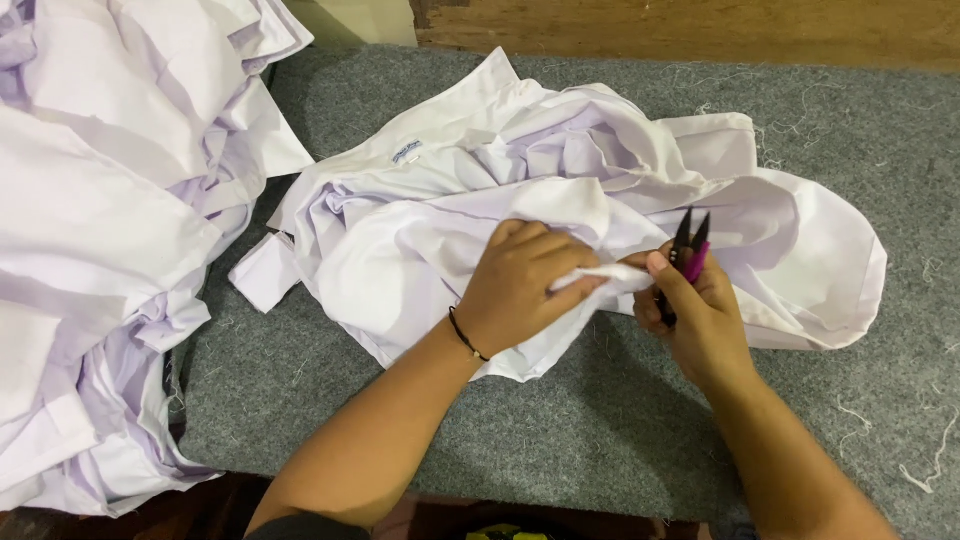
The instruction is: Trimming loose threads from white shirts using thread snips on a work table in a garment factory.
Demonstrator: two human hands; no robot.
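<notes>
Lying at the far left, a heap of white garments (pixel 100 250) spills over the edge of the grey felt-covered counter (pixel 620 420), its folds shaded pale lilac. No box, bin or other container shows anywhere in view. Just right of the heap, near the middle of the counter, a single crumpled white shirt (pixel 440 230) lies spread out, with a small light-blue label (pixel 406 152) at its collar and one cuff (pixel 262 272) poking out toward the heap. The left hand (pixel 520 285), a thin dark band (pixel 466 335) round its wrist, rests on the shirt's front with its grip pinched tight on a small fold of cloth (pixel 610 277) drawn taut toward the other hand. The right hand (pixel 700 310) takes the other end of that fold under its thumb, while its grip is also wrapped around a pair of black thread snips (pixel 686 255) with a pink handle; their blades point up and away, slightly apart. Loose white thread ends (pixel 925 470) lie scattered over the felt at the right. A brown wooden board (pixel 700 25) runs behind the counter's far edge.
</notes>
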